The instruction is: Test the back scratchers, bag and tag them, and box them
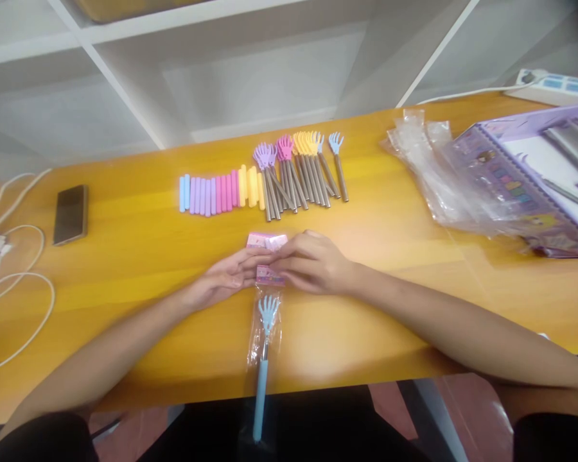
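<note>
A blue hand-shaped scratcher (262, 391) lies in a clear plastic bag, its handle reaching over the table's front edge. At the bag's top is a pink printed card (270, 276). My left hand (221, 279) rests against the card's left side, its fingers stretched out. From the right, my right hand (315, 263) pinches at the card's upper part; its fingertips meet those of my left hand. Behind them lie coloured tubes (212, 194) in a row and several metal-handled scratchers (298, 179) with purple, pink, yellow and blue heads.
A phone (70, 215) and white cables (43, 256) lie at the left. Clear plastic bags (443, 179) sit beside a purple box (534, 192) at the right. A power strip (553, 88) is behind the box. White shelving (270, 77) stands along the back edge.
</note>
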A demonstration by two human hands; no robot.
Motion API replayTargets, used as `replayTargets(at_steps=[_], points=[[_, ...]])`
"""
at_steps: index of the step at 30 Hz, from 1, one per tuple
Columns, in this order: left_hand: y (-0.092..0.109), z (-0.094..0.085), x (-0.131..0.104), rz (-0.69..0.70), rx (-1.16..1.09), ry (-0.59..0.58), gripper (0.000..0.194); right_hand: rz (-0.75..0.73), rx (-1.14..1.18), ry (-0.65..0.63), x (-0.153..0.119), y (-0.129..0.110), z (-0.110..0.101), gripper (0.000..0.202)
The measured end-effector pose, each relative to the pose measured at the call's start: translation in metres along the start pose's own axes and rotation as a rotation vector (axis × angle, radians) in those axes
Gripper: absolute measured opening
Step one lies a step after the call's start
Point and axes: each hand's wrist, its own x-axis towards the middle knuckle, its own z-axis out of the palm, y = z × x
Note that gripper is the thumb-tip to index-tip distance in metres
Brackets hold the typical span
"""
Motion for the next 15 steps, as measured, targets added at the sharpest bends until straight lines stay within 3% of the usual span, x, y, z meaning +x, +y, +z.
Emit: replayTargets(at_steps=[2,5,8,15], points=[[0.0014,0.0017,0.0006,0.003,0.005,0.001,0.067,0.036,-0.015,0.008,0.0004,-0.0011,-0.0002,0.024],[0.0036,0.0039,0.0014,0.006,0.006,-0.006,0.068,0.219,-0.006,0.050,0.0009,-0.0015,0.0000,0.034],[0.0048,0.0048,0.0015,0.015,0.009,-0.008,0.068,0.363,0.046,0.014,0.0004,0.0002,0.0011,0.041],[0.0062,0.0099,0.0010,0.035,0.064,0.020,0.068,0.407,0.255,-0.006,-0.0054,0.0005,0.0091,0.042]])
